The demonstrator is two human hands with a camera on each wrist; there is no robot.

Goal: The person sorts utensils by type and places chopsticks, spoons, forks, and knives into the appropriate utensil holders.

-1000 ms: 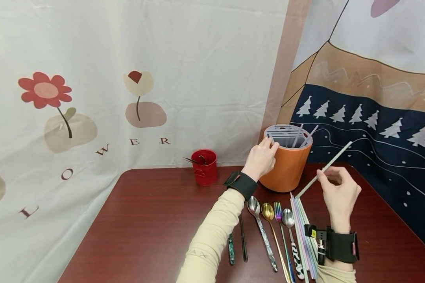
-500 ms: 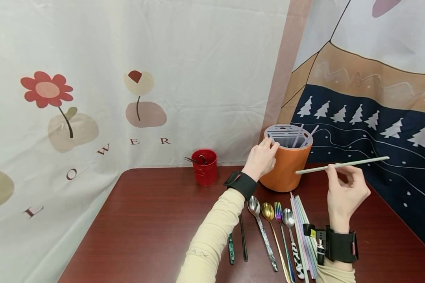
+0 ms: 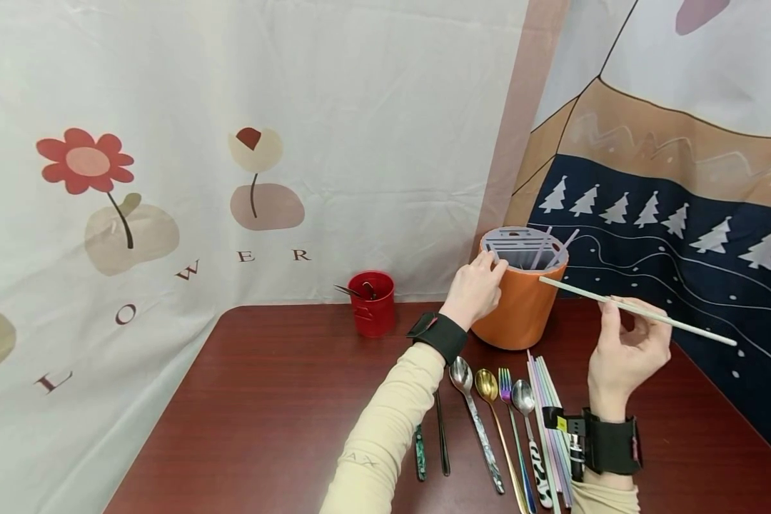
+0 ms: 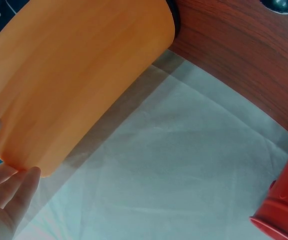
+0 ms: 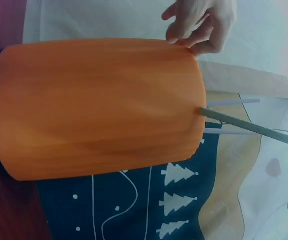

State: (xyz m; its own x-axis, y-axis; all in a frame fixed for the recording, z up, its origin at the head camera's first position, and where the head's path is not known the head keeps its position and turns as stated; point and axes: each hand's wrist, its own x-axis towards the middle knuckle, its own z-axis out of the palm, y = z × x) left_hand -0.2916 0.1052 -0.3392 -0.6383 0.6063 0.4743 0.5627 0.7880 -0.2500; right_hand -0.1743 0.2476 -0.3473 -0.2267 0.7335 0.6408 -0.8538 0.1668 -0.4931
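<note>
My left hand grips the upper left rim of an orange round holder, its grey slotted top facing up. Two lilac straws stand in that top. In the left wrist view, the fingers lie at the rim and the thumb on the wall. My right hand pinches a pale green straw near its middle, to the right of the holder. The straw slopes in the air, its left end overlapping the holder's wall just below the rim. The right wrist view has this straw crossing the holder's upper edge.
Several straws in pastel colours lie on the brown table. Left of them lie a spotted-handled spoon, a rainbow fork, a gold spoon and a silver spoon. A red cup with utensils stands at the back.
The pale green straw has risen from beside the straw pile and turned, its left end now up near the holder's rim and its right end lowered. My left hand stays on the rim.
</note>
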